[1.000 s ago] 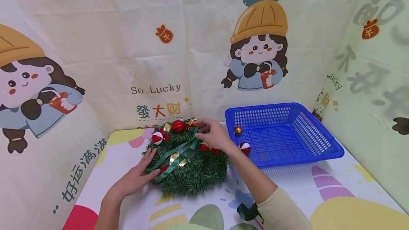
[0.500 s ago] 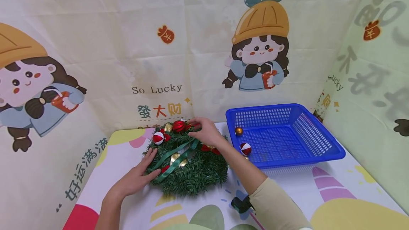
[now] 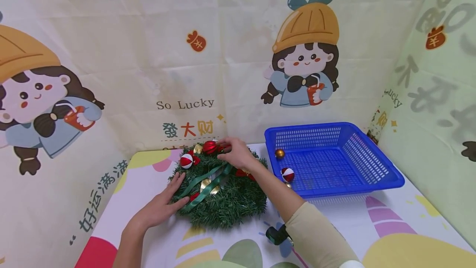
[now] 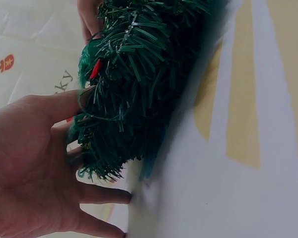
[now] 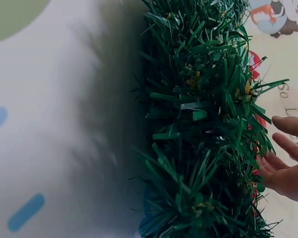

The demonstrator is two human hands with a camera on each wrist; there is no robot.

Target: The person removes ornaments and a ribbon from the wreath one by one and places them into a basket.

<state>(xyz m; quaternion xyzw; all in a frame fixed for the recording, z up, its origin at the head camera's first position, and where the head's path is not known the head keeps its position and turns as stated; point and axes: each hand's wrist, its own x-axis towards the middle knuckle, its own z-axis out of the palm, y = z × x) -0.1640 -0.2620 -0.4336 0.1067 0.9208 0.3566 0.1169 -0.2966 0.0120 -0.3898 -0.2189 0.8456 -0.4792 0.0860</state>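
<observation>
A green wreath [image 3: 238,202] lies on the table, hung with a shiny red ball [image 3: 210,147], a red-and-white ball [image 3: 186,161], gold pieces and red bows. Dark green ribbon [image 3: 204,195] crosses its middle. My left hand [image 3: 158,208] rests against the wreath's left side, fingers spread; the left wrist view shows its palm beside the green tips. At the upper right of the wreath, my right hand [image 3: 238,154] reaches in beside the red ball, touching the decorations. Thumb and fingers stand apart in the right wrist view, and I see nothing pinched between them.
To the right stands a blue plastic basket [image 3: 372,187]. Inside it, near its left side, are a small copper-gold ball [image 3: 279,154] and another red-and-white ball [image 3: 288,175]. Printed cloth walls [image 3: 238,73] enclose the table [image 3: 334,226] at the back and sides.
My right hand has moved left from the ribbon's upper end toward the red ball, letting go of the ribbon. The left hand keeps its place on the wreath.
</observation>
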